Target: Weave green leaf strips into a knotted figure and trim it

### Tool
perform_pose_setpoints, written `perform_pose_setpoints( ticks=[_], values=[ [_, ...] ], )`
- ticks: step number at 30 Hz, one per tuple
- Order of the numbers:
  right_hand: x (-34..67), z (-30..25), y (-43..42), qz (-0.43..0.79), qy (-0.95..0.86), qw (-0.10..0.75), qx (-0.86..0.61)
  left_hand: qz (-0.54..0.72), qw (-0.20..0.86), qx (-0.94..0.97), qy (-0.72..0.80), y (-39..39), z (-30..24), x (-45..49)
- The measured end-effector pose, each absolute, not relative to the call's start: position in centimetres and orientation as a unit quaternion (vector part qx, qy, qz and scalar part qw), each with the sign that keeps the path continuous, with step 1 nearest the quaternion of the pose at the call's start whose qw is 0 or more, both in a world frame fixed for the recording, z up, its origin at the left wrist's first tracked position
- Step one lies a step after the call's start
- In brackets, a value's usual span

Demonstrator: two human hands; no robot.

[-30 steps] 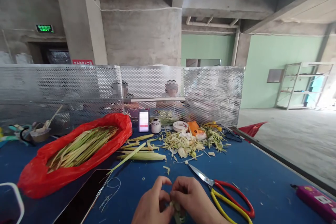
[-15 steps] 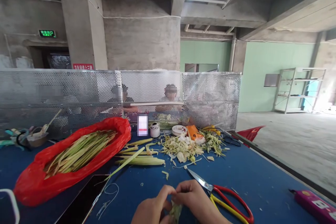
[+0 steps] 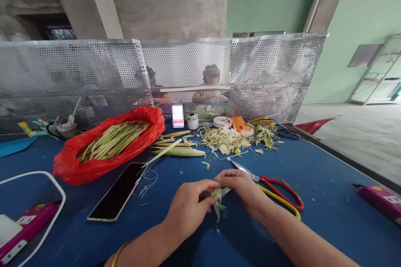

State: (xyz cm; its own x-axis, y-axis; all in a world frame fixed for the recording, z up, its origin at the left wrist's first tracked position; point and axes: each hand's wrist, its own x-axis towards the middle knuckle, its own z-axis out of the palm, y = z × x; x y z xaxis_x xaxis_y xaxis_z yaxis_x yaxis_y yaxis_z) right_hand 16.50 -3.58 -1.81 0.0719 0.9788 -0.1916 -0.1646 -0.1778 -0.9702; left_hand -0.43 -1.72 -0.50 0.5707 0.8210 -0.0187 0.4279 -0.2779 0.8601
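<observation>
Head view: pinching a leaf scrap (image 3: pixel 218 198) between left hand (image 3: pixel 188 208) and right hand (image 3: pixel 242 187), each grip clamped on it, low over the table (image 3: pixel 319 162) at near centre. Flanked by scissors (image 3: pixel 277 187) just right and a phone (image 3: pixel 117 192) left, with a red bag (image 3: pixel 94 167) farther left.

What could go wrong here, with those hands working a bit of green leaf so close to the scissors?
The right hand pinches the leaf strip just in front of the scissors, whose blade tip lies by its fingers; a slip might nick skin. The left hand grips the same thin strip, so a hard pull could tear it. The phone lies flat beside the work; scraps might land on its screen.
</observation>
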Motion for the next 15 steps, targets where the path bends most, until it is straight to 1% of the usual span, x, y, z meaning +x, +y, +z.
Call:
perform_pose_setpoints(
  ticks=[5, 11, 13, 15],
  values=[
    [16.46, -1.8, -3.56, 0.574, -0.377, 0.508, -0.521, 0.219, 0.454, 0.772, 0.386, -1.7, -0.73, -0.43],
    [16.27, -2.01, -3.57, 0.575, -0.373, 0.511, -0.518, 0.208, 0.586, 0.703, 0.345, -1.52, -0.66, -0.2],
    [16.28, -2.07, -3.5, 0.576, -0.369, 0.514, -0.518, 0.207, 0.585, 0.705, 0.343, -1.49, -0.68, -0.23],
    [16.3, -2.07, -3.42, 0.571, -0.368, 0.519, -0.519, 0.206, 0.539, 0.738, 0.351, -1.54, -0.64, -0.34]
  ],
)
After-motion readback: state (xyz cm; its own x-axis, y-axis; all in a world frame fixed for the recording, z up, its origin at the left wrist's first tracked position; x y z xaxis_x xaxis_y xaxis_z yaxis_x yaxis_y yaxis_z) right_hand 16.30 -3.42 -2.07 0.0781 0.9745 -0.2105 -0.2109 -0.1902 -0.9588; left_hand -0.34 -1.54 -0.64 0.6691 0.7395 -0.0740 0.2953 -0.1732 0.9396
